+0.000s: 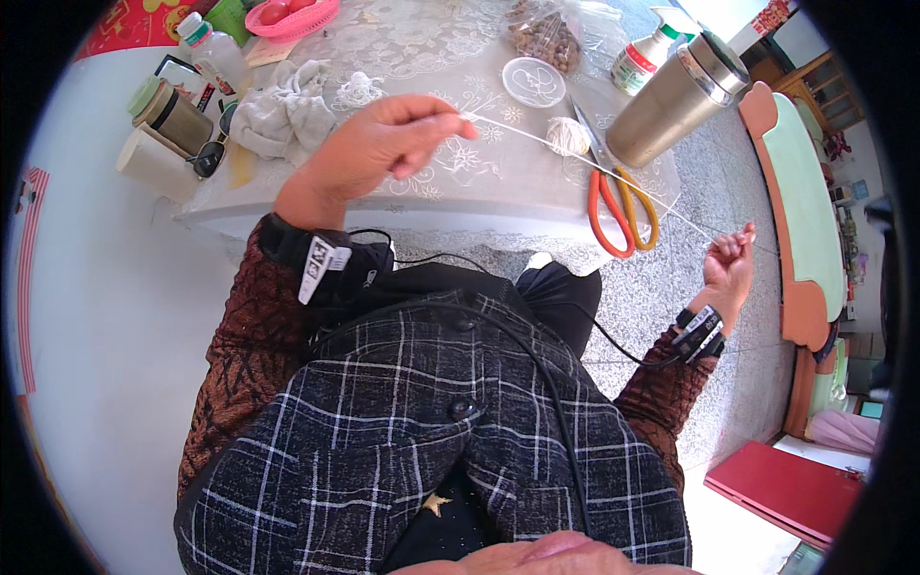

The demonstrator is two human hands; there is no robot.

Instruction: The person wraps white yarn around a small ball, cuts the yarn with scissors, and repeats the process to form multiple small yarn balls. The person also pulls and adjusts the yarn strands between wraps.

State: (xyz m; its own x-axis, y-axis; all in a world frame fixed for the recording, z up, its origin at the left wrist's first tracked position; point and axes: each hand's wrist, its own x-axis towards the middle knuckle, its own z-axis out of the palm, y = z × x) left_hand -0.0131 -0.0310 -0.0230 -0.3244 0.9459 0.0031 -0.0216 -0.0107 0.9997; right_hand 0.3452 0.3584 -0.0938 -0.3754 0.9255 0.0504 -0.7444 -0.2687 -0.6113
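A thin white string (668, 209) runs taut on a slant between my two hands. My left hand (388, 144) pinches one end above the lace-covered table. Out past the table's right edge, my right hand (729, 264) is closed around the other end. Below the string lies a small ball of white string (568, 136). Scissors (594, 208) with one orange and one yellow handle rest beside the ball, their handles overhanging the edge. A round clear plastic lid (534, 83) holds a loose piece of white string. Left of it sits a tangle of white string (359, 90).
A steel thermos (665, 108) and a white spray bottle (640, 68) stand at the right, near a bag of brown nut-like pieces (546, 43). On the left are a grey cloth (280, 115), sunglasses (208, 158), a jar (172, 115) and a plastic bottle (212, 54).
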